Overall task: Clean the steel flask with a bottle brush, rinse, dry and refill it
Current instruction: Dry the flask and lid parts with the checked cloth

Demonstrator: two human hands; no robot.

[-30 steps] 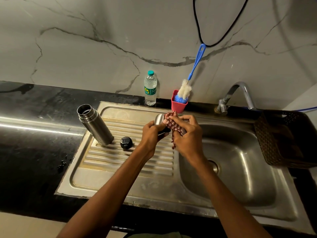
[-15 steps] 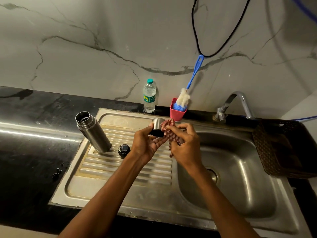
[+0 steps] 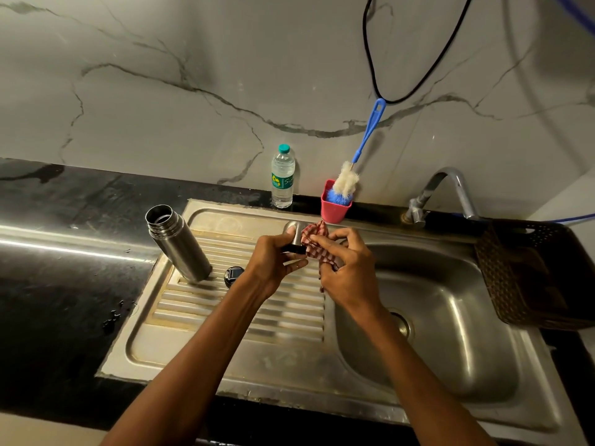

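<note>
The open steel flask [image 3: 177, 244] stands uncapped on the ribbed drainboard [image 3: 225, 317], left of my hands. Its small black stopper [image 3: 234, 275] lies beside it. My left hand [image 3: 273, 262] grips the flask's steel cup lid [image 3: 291, 228] above the drainboard. My right hand [image 3: 346, 272] pinches a red checked cloth [image 3: 317, 243] against that lid. The blue-handled bottle brush [image 3: 346, 183] stands head-down in a pink cup [image 3: 335, 210] by the wall. A plastic water bottle [image 3: 282, 177] stands left of the cup.
The sink basin [image 3: 450, 333] with its drain lies to the right, under a steel tap [image 3: 450, 191]. A dark woven basket [image 3: 534, 275] sits at the far right. Black counter [image 3: 64, 268] stretches left, with water drops on it. A black cable [image 3: 402, 98] hangs on the marble wall.
Both hands stay together at the lid; the cloth has shifted slightly in my right fingers. The view has tilted a little, with everything lower in frame than one second ago.
</note>
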